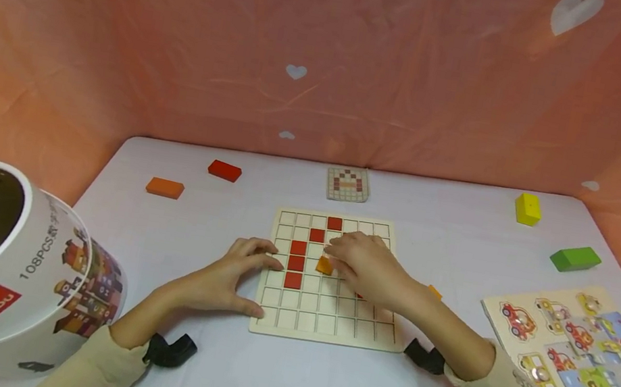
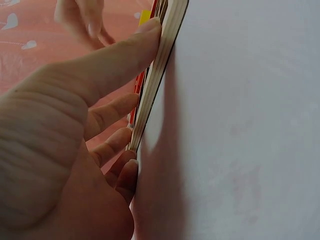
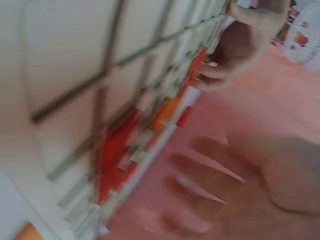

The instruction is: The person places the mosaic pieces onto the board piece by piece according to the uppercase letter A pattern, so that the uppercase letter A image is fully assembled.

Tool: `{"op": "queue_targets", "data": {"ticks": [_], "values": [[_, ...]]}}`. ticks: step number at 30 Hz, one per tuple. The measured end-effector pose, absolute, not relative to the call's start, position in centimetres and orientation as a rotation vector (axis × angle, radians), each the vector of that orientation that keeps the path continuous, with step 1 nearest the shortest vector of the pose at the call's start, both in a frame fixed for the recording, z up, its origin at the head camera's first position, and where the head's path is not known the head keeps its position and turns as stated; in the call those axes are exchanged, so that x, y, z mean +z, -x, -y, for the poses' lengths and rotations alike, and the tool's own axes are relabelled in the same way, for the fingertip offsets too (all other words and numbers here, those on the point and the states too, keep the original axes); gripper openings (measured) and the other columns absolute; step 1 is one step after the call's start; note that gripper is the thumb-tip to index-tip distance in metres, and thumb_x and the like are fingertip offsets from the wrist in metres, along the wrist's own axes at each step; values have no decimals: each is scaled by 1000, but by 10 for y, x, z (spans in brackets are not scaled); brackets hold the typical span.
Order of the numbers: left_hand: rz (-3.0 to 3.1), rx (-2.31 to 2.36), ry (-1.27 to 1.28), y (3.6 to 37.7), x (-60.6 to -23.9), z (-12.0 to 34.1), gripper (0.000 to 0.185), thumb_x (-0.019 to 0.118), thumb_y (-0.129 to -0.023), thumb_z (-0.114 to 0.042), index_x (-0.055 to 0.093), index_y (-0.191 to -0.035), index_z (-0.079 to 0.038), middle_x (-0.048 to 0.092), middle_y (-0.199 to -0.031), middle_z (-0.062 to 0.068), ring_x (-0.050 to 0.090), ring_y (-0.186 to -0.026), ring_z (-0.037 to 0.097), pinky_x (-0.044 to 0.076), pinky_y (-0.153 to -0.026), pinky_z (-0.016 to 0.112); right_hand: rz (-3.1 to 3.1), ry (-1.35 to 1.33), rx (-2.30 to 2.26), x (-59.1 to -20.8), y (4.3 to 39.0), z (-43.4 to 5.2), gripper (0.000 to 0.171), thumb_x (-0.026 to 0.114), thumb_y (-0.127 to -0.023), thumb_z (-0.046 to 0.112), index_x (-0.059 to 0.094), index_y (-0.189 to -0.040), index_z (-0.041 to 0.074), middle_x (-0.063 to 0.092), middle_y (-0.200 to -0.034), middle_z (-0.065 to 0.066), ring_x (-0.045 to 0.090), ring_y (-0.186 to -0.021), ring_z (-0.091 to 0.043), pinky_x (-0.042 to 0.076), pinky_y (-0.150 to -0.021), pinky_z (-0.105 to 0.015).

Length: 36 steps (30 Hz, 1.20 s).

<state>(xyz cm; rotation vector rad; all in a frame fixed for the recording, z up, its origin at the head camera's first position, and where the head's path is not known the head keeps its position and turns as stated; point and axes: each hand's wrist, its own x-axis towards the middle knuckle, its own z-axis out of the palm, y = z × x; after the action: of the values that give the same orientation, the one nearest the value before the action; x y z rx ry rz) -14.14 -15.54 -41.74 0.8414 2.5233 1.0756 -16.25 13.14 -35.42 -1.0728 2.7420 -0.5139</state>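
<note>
A wooden grid board (image 1: 286,320) lies flat on the white table, with several red square tiles (image 1: 295,263) in its cells. An orange tile (image 1: 325,265) sits near the middle of the grid, beside the fingertips of my right hand (image 1: 372,269). In the right wrist view that hand's blurred fingers (image 3: 200,165) are spread apart with nothing between them. My left hand (image 1: 219,277) rests at the board's left edge, its thumb (image 2: 120,65) and fingertips touching the side. Part of the grid is hidden under the right hand.
Behind the board lies a small pattern card (image 1: 347,184). Red (image 1: 224,170) and orange (image 1: 165,188) blocks lie back left; yellow (image 1: 528,209) and green (image 1: 575,259) blocks back right. A white bucket (image 1: 42,285) stands left; picture puzzles (image 1: 584,362) lie right. An orange piece (image 1: 434,292) shows behind the right forearm.
</note>
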Motion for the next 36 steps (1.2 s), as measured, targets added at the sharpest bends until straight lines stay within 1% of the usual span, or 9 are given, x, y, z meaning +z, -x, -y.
{"op": "queue_targets", "data": {"ticks": [3, 5, 7, 14, 27, 29, 31, 34, 36], "values": [[-2526, 1076, -842, 142, -418, 155, 66, 88, -74, -34, 59, -132, -20, 36, -149, 6, 24, -139, 30, 29, -109, 60, -2732, 1107, -225, -352, 148, -136, 55, 57, -100, 39, 53, -142, 5, 43, -152, -16, 28, -144, -41, 19, -109, -70], [-2530, 1071, -844, 142, -418, 155, 66, 88, -75, -35, 59, -131, -20, 36, -149, 6, 24, -139, 31, 30, -109, 60, -2673, 1075, -154, -352, 138, -138, 70, 54, -99, 52, 43, -150, 6, 31, -159, -15, 13, -149, -43, 8, -110, -72], [-2533, 1067, -846, 143, -418, 155, 65, 88, -75, -35, 59, -131, -20, 36, -149, 6, 24, -139, 31, 30, -109, 60, -2642, 1049, -146, -355, 131, -138, 77, 52, -97, 58, 37, -153, 7, 26, -161, -14, 8, -149, -44, 3, -110, -72], [-2537, 1067, -866, 143, -418, 156, 66, 88, -74, -37, 59, -131, -20, 37, -148, 6, 25, -138, 30, 30, -109, 60, -2625, 1013, -131, -363, 126, -134, 82, 49, -95, 65, 34, -155, 10, 22, -164, -7, 5, -150, -39, 0, -112, -69], [-2531, 1077, -869, 142, -419, 157, 66, 88, -74, -38, 59, -131, -20, 37, -148, 5, 25, -137, 29, 29, -109, 60, -2554, 1096, -386, -368, 147, -138, 59, 51, -101, 48, 48, -148, 12, 29, -161, -4, 13, -150, -36, 0, -111, -70], [-2529, 1075, -868, 142, -419, 157, 66, 89, -73, -37, 59, -130, -20, 37, -148, 4, 25, -137, 28, 29, -109, 58, -2557, 1085, -488, -365, 154, -150, 52, 59, -100, 39, 54, -143, 11, 33, -159, -9, 19, -149, -38, 5, -111, -71], [-2532, 1073, -874, 142, -419, 157, 66, 89, -73, -37, 59, -130, -20, 37, -148, 4, 25, -137, 28, 29, -109, 58, -2551, 1038, -629, -362, 163, -168, 43, 67, -96, 24, 61, -135, 7, 42, -152, -16, 33, -142, -40, 16, -110, -69], [-2528, 1071, -873, 143, -419, 157, 66, 89, -73, -37, 59, -131, -21, 36, -148, 3, 25, -137, 27, 29, -109, 57, -2543, 909, -806, -358, 176, -200, 33, 73, -88, 4, 67, -120, 2, 57, -128, -15, 51, -121, -37, 36, -103, -59], [-2528, 1071, -871, 142, -418, 156, 66, 89, -73, -37, 59, -131, -21, 36, -148, 3, 25, -138, 28, 29, -109, 57, -2506, 820, -878, -359, 183, -218, 29, 74, -84, -2, 66, -112, 0, 60, -112, -10, 55, -106, -30, 45, -93, -49]]}}
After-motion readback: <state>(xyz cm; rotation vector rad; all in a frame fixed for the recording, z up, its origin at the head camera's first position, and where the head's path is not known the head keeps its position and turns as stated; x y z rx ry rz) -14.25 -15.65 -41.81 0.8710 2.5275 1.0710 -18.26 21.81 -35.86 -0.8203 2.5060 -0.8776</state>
